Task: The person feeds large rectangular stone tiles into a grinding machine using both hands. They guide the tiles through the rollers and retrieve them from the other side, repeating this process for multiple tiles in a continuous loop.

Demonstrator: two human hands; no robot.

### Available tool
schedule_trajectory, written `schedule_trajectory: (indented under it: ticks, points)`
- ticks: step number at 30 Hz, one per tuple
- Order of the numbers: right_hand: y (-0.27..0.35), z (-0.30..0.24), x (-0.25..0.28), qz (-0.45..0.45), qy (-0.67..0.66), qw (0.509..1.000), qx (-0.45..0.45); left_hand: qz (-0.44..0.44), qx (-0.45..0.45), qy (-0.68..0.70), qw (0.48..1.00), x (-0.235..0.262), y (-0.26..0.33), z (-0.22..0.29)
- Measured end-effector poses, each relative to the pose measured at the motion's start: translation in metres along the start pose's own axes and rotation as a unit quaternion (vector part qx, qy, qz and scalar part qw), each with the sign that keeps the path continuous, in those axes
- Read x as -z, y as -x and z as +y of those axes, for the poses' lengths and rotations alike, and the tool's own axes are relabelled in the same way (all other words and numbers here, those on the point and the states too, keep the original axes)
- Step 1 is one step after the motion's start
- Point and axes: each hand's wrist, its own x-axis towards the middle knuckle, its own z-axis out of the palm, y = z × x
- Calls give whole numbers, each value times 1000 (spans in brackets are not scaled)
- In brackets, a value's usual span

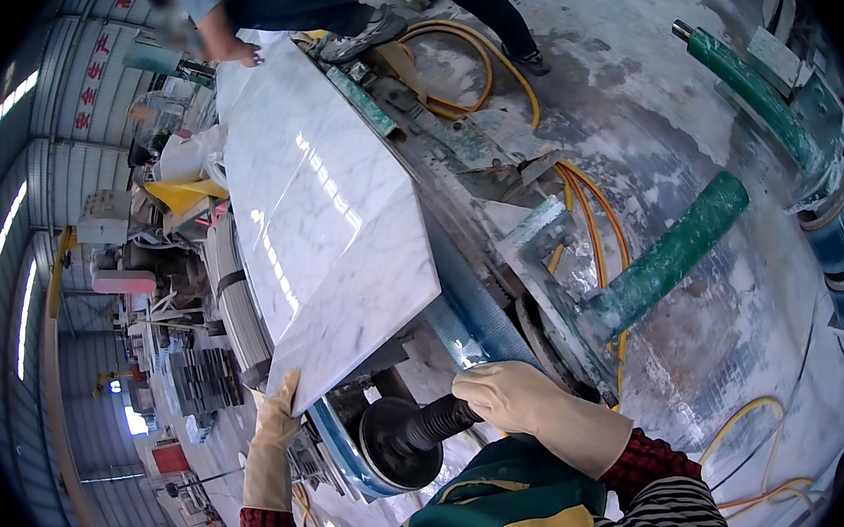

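One marble slab (330, 220) stretches forward from the left hand (274, 433) gripping its near end; the right hand (522, 401) clasps a black handle (436, 422).

A blue-sided machine frame (462, 317) sits under a white, grey-veined marble slab (338, 196), its near corner at the left fingers (286, 389), the rest stretching ahead of them; most contact beneath is hidden. Right of the right fingers (480, 381), the blotched, pale grey floor (693, 322) bears curling yellow hoses (538, 113).
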Motion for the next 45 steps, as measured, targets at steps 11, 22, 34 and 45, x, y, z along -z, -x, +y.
schedule_trajectory:
  ticks: [11, 22, 34, 45]
  points:
    - [-19, -16, 37, 172, -44, 981, -76, -27, 83, 180, 980, 54, -3, 36]
    - [-141, 22, 100, 292, 133, 946, 52, -72, 120, 172, 975, 71, -9, 45]
    - [-213, 118, 94, 145, 215, 965, -46, -72, 103, 177, 976, 76, -3, 52]
    - [-122, -17, 115, 261, 60, 958, 108, -61, 113, 161, 979, 64, 5, 60]
